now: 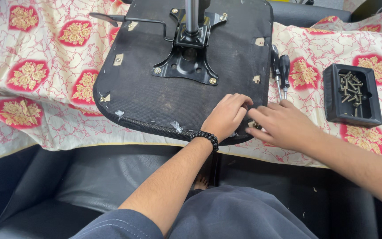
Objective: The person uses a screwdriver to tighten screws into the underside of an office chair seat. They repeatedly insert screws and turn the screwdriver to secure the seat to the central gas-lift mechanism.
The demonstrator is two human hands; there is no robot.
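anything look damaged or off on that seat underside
Yes. The seat lies upside down on the patterned cloth, and its black lining is worn: dusty grey patches, and small torn white tufts along the front edge near the left hand. The right hand touches the same corner. The screws sit tidily in their tray.

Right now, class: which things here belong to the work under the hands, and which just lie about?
In the work:
left hand
right hand
upturned chair seat
metal bracket

Lying about:
two screwdrivers
black tray of screws
flowered cloth
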